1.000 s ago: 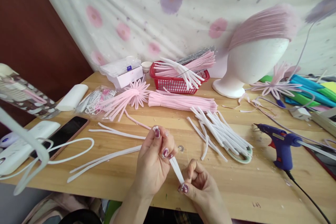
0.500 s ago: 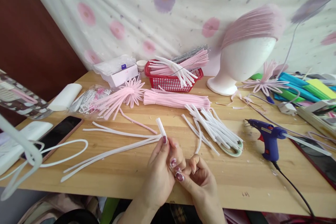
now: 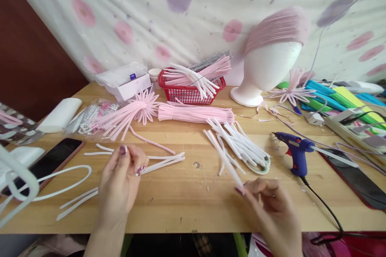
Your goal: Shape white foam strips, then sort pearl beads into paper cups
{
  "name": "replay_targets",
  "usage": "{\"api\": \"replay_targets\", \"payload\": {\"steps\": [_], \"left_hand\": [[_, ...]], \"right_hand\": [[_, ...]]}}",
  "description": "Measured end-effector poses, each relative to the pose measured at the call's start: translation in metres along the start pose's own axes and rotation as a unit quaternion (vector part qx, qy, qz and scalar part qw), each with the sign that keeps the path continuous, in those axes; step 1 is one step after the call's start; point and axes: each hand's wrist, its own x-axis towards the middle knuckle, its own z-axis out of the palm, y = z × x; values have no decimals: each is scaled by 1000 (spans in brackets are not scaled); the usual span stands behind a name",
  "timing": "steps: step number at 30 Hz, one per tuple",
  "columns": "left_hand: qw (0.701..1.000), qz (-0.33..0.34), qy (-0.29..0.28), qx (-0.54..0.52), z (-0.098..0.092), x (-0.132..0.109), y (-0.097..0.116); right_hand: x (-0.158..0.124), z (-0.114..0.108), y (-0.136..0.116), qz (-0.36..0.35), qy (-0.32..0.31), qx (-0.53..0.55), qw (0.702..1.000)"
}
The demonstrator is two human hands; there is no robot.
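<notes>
White stem [image 3: 230, 169] pinched by its near end in the right hand [image 3: 268, 202]
The left hand [image 3: 122, 180] is curled closed, partly hiding loose white stems [image 3: 164, 163]; whether it grips anything, I cannot tell. A light, steady pinch should keep the pinched stem straight, clear of the white bundle [image 3: 247, 144] just beyond the right hand.

This is a craft-making corner, whether in a home or a small workshop cannot be told: on a wooden table [image 3: 171, 204], a red basket [image 3: 193, 95] bristles with pink, white and silvery stems, and a pink bundle [image 3: 196, 113] lies just in front of it. Right of the basket come a white foam head [image 3: 269, 62] and, further forward, white stems [image 3: 241, 142] and a blue glue gun [image 3: 297, 148]; behind it hangs a flowered cloth [image 3: 199, 16].
</notes>
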Motion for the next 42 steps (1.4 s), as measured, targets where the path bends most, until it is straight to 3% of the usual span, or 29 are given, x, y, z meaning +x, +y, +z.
{"api": "replay_targets", "payload": {"steps": [2, 4, 6, 9, 15, 18, 20, 22, 26, 29, 33, 36, 39, 42], "left_hand": [[968, 21, -29, 250, -19, -2, -6], [890, 32, -81, 448, -35, -5, -16], [820, 62, -113, 557, -45, -8, -27], [769, 106, -124, 618, -51, -8, -37], [770, 103, -136, 615, -50, 0, -33], [726, 125, -137, 662, -49, 7, -31], [697, 147, -131, 690, -50, 10, -31], [684, 161, -126, 700, -50, 11, -30], [676, 167, -120, 708, -49, 9, -28], [671, 156, -141, 711, -46, 8, -28], [643, 163, -179, 726, -42, 10, -31], [644, 181, -206, 714, -40, 11, -30], [671, 232, -209, 672, -33, 6, -25], [703, 298, -234, 602, -18, -3, -22]], "right_hand": [[23, -17, 4, -98, 72, -164, 979], [44, -27, 5, -150, 64, -299, 940], [57, -30, 5, -191, 46, -371, 907], [61, -26, 6, -242, 44, -376, 893], [45, -18, 7, -249, 108, -337, 902], [35, -16, 4, -227, 180, -303, 908], [29, -13, 0, -205, 194, -256, 925], [21, -6, -4, -197, 145, -201, 949], [5, 19, -9, -151, -11, -135, 979], [-3, 45, -15, -118, -95, -158, 976], [-9, 81, -30, -87, -221, -142, 961], [-14, 102, -37, -18, -244, -99, 965], [-20, 117, -37, 86, -232, 7, 969], [-21, 125, -36, 151, -204, 164, 953]]}}
